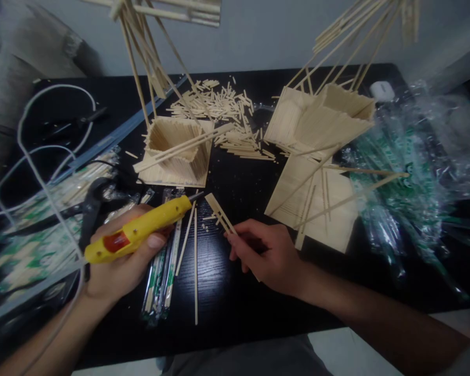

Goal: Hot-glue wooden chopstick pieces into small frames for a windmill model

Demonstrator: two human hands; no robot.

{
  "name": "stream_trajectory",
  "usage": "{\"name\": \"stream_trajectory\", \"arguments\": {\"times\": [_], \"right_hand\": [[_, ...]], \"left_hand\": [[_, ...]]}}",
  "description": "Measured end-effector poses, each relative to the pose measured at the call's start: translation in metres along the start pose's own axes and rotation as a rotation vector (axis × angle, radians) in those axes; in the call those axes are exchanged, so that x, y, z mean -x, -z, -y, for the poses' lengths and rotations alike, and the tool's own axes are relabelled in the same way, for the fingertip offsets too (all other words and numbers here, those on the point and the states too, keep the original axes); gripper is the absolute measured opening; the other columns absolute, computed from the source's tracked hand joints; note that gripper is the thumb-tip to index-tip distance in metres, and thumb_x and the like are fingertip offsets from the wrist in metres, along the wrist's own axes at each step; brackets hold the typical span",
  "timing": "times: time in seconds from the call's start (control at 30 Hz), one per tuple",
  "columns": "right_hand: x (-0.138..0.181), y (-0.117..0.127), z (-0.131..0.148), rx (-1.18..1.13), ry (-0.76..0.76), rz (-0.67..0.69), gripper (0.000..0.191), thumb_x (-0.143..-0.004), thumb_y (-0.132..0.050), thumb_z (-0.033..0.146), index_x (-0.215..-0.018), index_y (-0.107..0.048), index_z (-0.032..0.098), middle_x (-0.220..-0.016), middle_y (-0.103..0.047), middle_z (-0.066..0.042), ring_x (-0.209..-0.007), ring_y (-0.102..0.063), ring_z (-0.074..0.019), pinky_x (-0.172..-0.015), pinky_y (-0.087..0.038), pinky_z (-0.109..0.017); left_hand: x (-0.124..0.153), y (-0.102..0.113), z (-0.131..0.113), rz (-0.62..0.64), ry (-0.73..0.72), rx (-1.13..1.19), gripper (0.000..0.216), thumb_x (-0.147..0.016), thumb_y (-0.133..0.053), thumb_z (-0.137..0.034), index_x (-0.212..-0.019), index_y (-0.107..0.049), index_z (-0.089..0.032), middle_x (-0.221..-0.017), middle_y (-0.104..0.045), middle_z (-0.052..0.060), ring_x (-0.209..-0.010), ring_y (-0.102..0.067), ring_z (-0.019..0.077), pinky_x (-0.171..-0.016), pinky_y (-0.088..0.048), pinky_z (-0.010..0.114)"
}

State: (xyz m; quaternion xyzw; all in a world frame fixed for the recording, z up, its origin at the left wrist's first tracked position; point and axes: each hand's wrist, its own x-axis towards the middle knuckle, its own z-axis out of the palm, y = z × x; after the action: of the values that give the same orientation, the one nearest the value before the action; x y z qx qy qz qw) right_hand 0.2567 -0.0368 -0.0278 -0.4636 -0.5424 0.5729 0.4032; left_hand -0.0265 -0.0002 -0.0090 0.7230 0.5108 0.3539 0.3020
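My left hand (119, 266) is wrapped round a yellow glue gun (141, 230), whose metal tip points right toward a small piece of glued wooden sticks (220, 213). My right hand (266, 256) pinches the lower end of that piece and holds it tilted just above the black table (227, 292). The gun's tip sits a short way left of the piece's upper end, apart from it.
A stick-built open box (178, 151) stands behind the gun; a larger stick structure (321, 120) and flat stick panel (317, 203) lie right. Cut stick bits (223, 109) litter the back. Wrapped chopsticks (162, 277), plastic wrappers (407, 177), black pliers (90, 209) and white cable (43, 172) surround.
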Motion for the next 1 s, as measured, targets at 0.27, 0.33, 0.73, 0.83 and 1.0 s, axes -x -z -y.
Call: {"name": "stream_trajectory", "arguments": {"times": [0.27,0.33,0.73,0.83,1.0], "right_hand": [[-0.0003,0.0019,0.0016,0.026,-0.007,0.009,0.019,-0.106,-0.070,0.034,-0.097,-0.075,0.018,-0.071,-0.075,0.000,-0.049,-0.062,-0.0092,-0.046,-0.049,-0.020],[-0.0007,0.0018,0.0024,0.034,-0.001,0.007,0.019,-0.106,-0.070,0.032,-0.095,-0.074,0.018,-0.071,-0.075,0.000,-0.049,-0.062,-0.0087,-0.047,-0.049,-0.020],[-0.0024,0.0019,0.0009,0.066,0.017,0.009,0.021,-0.107,-0.069,0.035,-0.096,-0.075,0.018,-0.070,-0.074,0.000,-0.053,-0.065,-0.0101,-0.051,-0.052,-0.020],[-0.0022,0.0018,0.0016,0.078,0.020,0.011,0.022,-0.107,-0.069,0.035,-0.096,-0.075,0.018,-0.071,-0.074,0.000,-0.055,-0.066,-0.0106,-0.051,-0.052,-0.021],[-0.0017,0.0016,0.0006,0.075,0.015,0.012,0.021,-0.107,-0.068,0.035,-0.097,-0.076,0.019,-0.071,-0.075,0.000,-0.056,-0.067,-0.0111,-0.051,-0.052,-0.021]], "left_hand": [[-0.0049,-0.0015,-0.0034,0.105,-0.147,-0.025,0.022,-0.100,-0.074,-0.041,-0.087,-0.070,-0.024,-0.078,-0.070,-0.001,-0.063,-0.066,0.0138,-0.055,-0.048,0.029],[-0.0031,-0.0014,-0.0019,0.125,-0.159,-0.051,0.017,-0.099,-0.074,-0.037,-0.089,-0.069,-0.025,-0.079,-0.070,-0.002,-0.063,-0.065,0.0137,-0.055,-0.048,0.029],[-0.0009,0.0017,0.0022,0.184,-0.211,-0.144,0.019,-0.102,-0.071,-0.044,-0.092,-0.066,-0.029,-0.079,-0.070,0.000,-0.060,-0.065,0.0160,-0.052,-0.048,0.032],[-0.0008,0.0012,0.0029,0.186,-0.218,-0.148,0.019,-0.102,-0.070,-0.043,-0.090,-0.065,-0.029,-0.078,-0.069,-0.001,-0.059,-0.064,0.0152,-0.051,-0.048,0.031],[-0.0053,-0.0032,-0.0059,0.136,-0.205,-0.112,0.021,-0.100,-0.073,-0.041,-0.085,-0.066,-0.027,-0.072,-0.068,-0.001,-0.055,-0.063,0.0128,-0.049,-0.046,0.029]]}}
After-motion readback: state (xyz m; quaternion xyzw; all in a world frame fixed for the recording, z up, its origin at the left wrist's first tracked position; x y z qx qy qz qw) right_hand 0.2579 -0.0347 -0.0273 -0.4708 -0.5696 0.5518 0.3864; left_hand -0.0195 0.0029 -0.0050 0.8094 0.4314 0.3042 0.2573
